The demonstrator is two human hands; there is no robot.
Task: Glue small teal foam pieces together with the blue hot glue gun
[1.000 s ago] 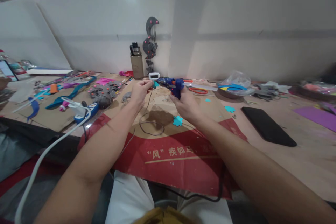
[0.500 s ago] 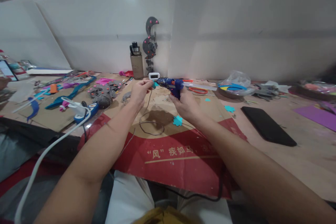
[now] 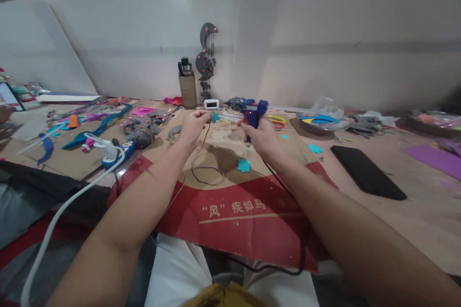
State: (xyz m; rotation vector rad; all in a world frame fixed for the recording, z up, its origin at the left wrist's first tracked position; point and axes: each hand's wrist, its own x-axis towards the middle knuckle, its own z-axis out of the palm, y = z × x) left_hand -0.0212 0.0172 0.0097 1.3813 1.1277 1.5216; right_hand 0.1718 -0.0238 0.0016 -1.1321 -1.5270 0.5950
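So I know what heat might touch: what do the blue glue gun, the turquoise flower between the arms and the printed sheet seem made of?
Blue glue gun: probably hard plastic, smooth, from its moulded-looking body.
Turquoise flower: matte, perhaps felt or foam; its flat, even colour leaves that open.
Printed sheet: likely cardboard, dull, with pale scuffed patches in its brown area.

Pinkish-tan table (image 3: 382,223) bears red-and-tan printed cardboard (image 3: 230,237), a black rectangular device (image 3: 367,172) and a flat purple sheet (image 3: 435,160).
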